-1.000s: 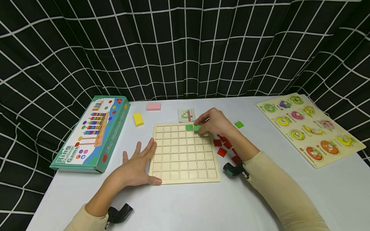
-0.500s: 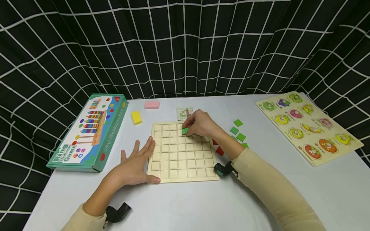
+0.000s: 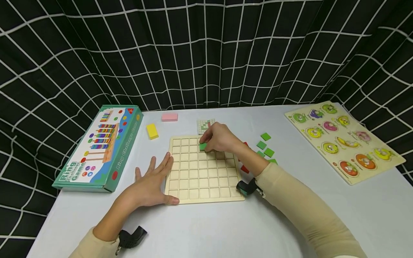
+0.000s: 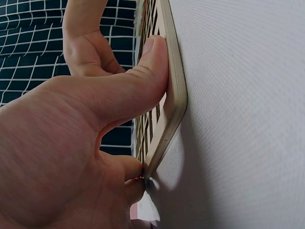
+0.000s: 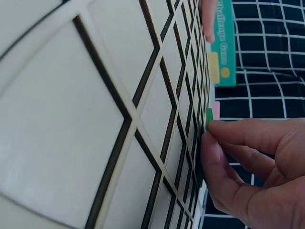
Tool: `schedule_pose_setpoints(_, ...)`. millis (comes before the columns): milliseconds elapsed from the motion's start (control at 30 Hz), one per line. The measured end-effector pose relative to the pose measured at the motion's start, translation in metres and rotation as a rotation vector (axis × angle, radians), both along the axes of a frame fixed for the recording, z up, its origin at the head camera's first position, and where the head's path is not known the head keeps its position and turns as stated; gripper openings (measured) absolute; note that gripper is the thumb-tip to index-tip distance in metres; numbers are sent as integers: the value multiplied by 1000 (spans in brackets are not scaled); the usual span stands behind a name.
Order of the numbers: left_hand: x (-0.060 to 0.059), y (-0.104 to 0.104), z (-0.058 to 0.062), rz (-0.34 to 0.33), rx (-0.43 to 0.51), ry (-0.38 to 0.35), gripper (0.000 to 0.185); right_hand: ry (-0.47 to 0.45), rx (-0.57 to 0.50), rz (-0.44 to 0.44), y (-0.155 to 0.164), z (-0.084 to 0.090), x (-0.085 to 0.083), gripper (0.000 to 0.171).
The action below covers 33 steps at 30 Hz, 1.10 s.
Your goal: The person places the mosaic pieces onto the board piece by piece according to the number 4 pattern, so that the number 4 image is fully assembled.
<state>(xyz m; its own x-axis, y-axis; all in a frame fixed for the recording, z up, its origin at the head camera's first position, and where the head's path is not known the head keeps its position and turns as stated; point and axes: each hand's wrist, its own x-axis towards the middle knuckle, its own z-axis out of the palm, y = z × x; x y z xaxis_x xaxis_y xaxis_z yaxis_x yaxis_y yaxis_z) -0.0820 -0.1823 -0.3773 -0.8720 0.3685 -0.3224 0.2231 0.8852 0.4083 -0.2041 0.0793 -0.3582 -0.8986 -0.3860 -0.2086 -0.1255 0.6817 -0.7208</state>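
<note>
A pale wooden board (image 3: 193, 184) with a grid of square recesses lies on the table. My left hand (image 3: 150, 188) rests at its left edge with fingers spread and straight. In the left wrist view, the thumb (image 4: 155, 62) lies along the board's edge. My right hand (image 3: 221, 138) pinches a small green square tile (image 3: 203, 147) between thumb and fingers near the board's far side. The right wrist view shows this green tile (image 5: 209, 115) upright past the fingertips. The right hand hides the far right cells.
Loose green tiles (image 3: 269, 152) and partly hidden red tiles (image 3: 245, 169) lie right of the board. Behind it is a small pattern card (image 3: 204, 126). Yellow (image 3: 152, 131) and pink (image 3: 169, 117) blocks, a game box (image 3: 96, 150) and a fruit puzzle board (image 3: 343, 139) lie around.
My right hand has moved left from the top-row green tiles, now holding a green tile slightly nearer to me. The left hand stays on the board's edge.
</note>
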Motion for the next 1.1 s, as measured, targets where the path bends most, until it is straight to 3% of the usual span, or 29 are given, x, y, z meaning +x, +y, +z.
schedule_pose_setpoints(533,0,0,-1,-7,-8,15,133,-39,53,-10,-8,0,-3,28)
schedule_pose_setpoints(1100,1,0,0,-1,-7,9,133,6,117,12,-11,0,-3,29)
